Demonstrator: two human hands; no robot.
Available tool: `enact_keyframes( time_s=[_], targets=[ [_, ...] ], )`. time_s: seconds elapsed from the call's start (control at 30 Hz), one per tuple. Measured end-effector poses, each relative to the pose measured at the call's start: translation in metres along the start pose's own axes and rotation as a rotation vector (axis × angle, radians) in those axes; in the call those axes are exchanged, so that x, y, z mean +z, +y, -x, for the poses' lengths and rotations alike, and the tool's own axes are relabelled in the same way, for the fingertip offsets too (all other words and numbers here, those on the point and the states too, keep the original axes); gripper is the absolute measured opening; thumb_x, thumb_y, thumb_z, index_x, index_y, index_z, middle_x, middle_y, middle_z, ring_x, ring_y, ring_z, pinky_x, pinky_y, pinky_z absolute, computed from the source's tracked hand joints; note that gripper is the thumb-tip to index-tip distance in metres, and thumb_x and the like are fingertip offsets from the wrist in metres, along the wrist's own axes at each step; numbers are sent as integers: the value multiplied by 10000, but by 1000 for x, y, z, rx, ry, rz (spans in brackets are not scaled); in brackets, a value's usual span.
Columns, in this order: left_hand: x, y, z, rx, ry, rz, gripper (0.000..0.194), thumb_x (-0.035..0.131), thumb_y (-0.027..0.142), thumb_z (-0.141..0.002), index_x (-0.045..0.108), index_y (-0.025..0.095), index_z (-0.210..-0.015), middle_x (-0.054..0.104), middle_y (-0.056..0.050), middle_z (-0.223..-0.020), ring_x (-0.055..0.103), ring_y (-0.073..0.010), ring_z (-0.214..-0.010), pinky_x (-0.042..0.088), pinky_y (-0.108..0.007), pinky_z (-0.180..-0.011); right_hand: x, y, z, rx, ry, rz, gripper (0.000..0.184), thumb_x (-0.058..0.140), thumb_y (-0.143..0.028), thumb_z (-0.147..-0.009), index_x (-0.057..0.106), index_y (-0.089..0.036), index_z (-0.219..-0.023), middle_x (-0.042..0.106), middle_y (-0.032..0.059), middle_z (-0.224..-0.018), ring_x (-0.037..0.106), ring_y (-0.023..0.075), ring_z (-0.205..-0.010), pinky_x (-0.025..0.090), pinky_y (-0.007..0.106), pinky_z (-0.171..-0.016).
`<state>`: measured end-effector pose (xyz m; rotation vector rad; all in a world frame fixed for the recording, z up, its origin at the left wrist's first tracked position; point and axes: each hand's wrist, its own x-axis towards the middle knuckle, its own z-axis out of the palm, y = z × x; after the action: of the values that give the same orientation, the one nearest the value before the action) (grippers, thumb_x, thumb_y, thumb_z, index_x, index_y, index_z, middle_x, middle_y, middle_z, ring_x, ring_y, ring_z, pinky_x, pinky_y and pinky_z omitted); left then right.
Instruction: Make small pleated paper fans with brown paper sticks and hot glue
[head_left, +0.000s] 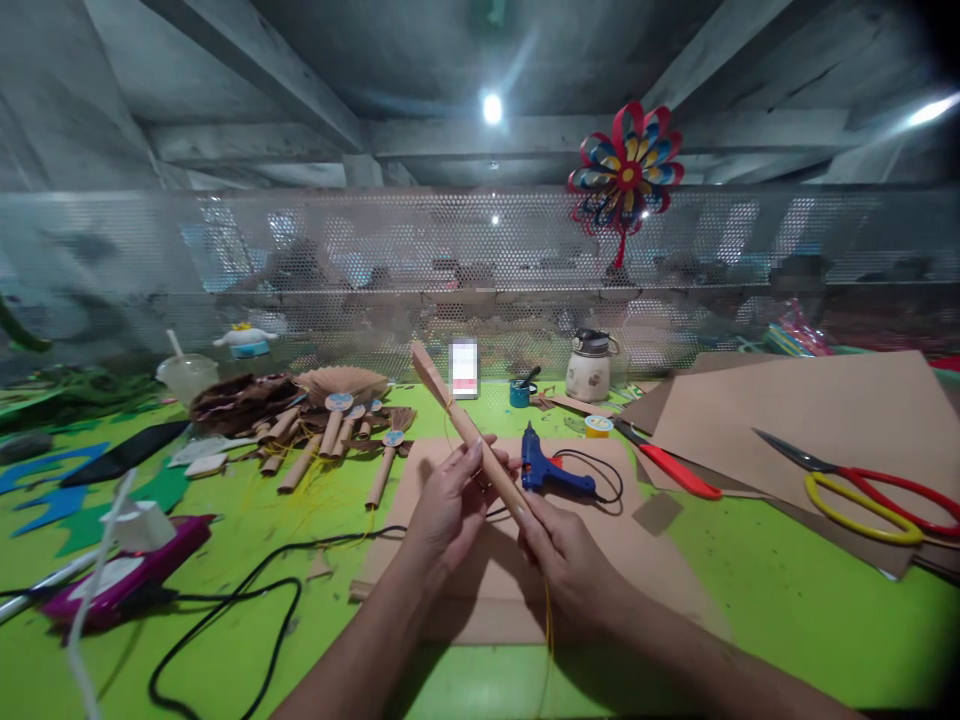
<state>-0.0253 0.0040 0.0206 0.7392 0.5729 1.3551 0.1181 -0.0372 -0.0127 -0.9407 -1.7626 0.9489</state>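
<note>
Both my hands hold one brown paper tube [491,462] that slants up and away to the left, its far end flat and folded. My left hand [450,505] has its fingers around the tube's middle, thumb on top. Around the lower end, the fingers of my right hand [559,545] are closed. A thin yellow string [548,620] hangs down below my right hand, and a bit of yellow is wound near the folded end. Just beyond the hands lies a blue glue gun [555,475] on a brown cardboard sheet [450,620].
Several paper tubes with round labels [330,430] lie at left. A purple power strip [135,570] and black cable [259,570] are nearer. At right are scissors [862,500], a red-handled cutter [679,470] and large brown sheets [810,410]. A jug [589,365] stands behind.
</note>
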Motion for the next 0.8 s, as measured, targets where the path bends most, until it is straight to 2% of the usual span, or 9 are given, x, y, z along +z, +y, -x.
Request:
enact_keyframes(
  time_s=[0.17, 0.33, 0.43, 0.63, 0.8],
  targets=[
    [-3, 6, 0, 39, -38, 3, 176, 756, 245, -778, 694, 100, -857, 717, -99, -888, 672, -185, -888, 548, -281, -811, -11, -1, 0, -134, 66, 220, 282, 359, -281, -1016, 605, -172, -1101, 528, -6, -701, 487, 143, -622, 380, 255, -578],
    [-3, 8, -2, 56, 23, 68, 146, 789, 209, -743, 692, 138, -827, 692, -32, -790, 655, -130, -776, 541, -245, -766, -16, 3, 0, -218, 155, 328, 236, 453, -265, -987, 652, -166, -906, 574, -9, -646, 531, 128, -567, 382, 244, -547],
    [-2, 7, -1, 62, 9, 72, 159, 795, 228, -739, 691, 142, -822, 688, -31, -787, 655, -136, -770, 543, -255, -761, -17, 6, 0, -271, 228, 357, 225, 497, -270, -971, 663, -164, -862, 602, -11, -623, 555, 120, -539, 385, 237, -532],
    [2, 4, 6, -9, -91, 17, 258, 825, 297, -707, 695, 110, -827, 681, -55, -785, 656, -161, -796, 536, -278, -805, -18, 7, 0, -362, 320, 326, 252, 544, -243, -949, 658, -160, -740, 595, -17, -557, 552, 107, -486, 390, 228, -508],
    [3, 4, 7, -7, -93, 32, 282, 844, 307, -679, 689, 110, -808, 667, -43, -754, 650, -158, -764, 539, -279, -781, -16, 5, 2, -459, 394, 397, 208, 586, -224, -924, 660, -159, -741, 571, -5, -580, 530, 125, -533, 370, 250, -530]
  ],
)
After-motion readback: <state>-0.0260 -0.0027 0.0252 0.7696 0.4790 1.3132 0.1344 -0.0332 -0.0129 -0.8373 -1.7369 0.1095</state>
